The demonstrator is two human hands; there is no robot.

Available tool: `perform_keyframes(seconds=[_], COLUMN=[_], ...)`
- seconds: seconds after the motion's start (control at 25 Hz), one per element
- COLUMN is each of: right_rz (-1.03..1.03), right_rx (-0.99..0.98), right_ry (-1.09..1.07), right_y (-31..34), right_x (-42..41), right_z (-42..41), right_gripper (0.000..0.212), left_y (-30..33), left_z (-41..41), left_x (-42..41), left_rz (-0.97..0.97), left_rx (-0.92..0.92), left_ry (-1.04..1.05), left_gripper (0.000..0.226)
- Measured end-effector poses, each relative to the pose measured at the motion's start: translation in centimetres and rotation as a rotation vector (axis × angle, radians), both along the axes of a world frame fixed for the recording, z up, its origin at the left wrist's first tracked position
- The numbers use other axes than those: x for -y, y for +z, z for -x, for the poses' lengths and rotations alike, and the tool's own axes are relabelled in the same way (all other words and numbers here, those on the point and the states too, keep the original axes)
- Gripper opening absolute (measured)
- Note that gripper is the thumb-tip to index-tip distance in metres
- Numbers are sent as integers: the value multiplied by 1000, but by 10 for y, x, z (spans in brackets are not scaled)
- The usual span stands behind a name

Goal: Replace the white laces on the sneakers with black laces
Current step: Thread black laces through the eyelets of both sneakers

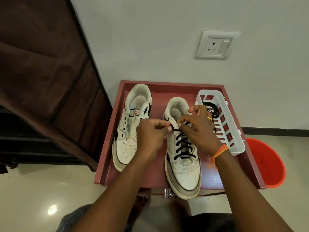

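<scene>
The head view is showing two white sneakers sitting side by side on a red worktop with raised edges. The sneaker on the right is wearing a black lace that is crossing up through most of its holes. The sneaker on the left is sitting bare, with no lace in it at all. Both hands are working at the top of the laced sneaker. The left hand is pinching one end of the black lace between thumb and finger, so its grip is closed tight on the lace. The right hand is curling its fingers around the other part of the lace near the tongue, and its grip is holding the lace too. I think the lace is going to feel soft, thin and floppy, so it is best to hold it right at the stiff tip when poking it through a hole. The sneakers are looking light but firm, so they are probably staying put while the lace is being pulled. A white basket is sitting on the right side of the worktop, and one more black lace is lying coiled inside it. One orange bucket is standing on the floor beside the worktop. I am seeing no white laces anywhere.
</scene>
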State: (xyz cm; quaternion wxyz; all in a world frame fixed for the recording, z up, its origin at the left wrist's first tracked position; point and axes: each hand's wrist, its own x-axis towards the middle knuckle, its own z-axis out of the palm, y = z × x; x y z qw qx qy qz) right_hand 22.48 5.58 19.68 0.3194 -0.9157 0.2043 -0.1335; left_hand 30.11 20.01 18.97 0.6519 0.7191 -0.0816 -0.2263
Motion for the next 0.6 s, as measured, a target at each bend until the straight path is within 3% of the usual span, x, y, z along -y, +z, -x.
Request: perform_keyframes(seconds=[0.08, 0.16, 0.28, 0.36, 0.48, 0.6], right_rz=[66, 7, -109, -124, 29, -120], right_rx=[15, 41, 39, 17, -54, 14], right_ry=[3, -18, -33, -39, -28, 3], right_y=[-3, -4, -1, -1, -7, -4], right_x=[-3, -3, -1, -1, 0, 2], right_z=[-2, -2, -3, -5, -8, -7], right_gripper=[6, 5, 24, 21, 14, 11], left_y=[-1, -1, -2, -3, -3, -4], left_z=[-1, 0, 1, 1, 1, 0], left_x=[0, 0, 0, 0, 1, 1], left_rz=[-20, -15, -17, -8, -20, -12], left_rx=[25, 21, 46, 43, 56, 41], left_ry=[-12, -6, 1, -7, -17, 3], left_gripper=[18, 17, 18, 21, 23, 18])
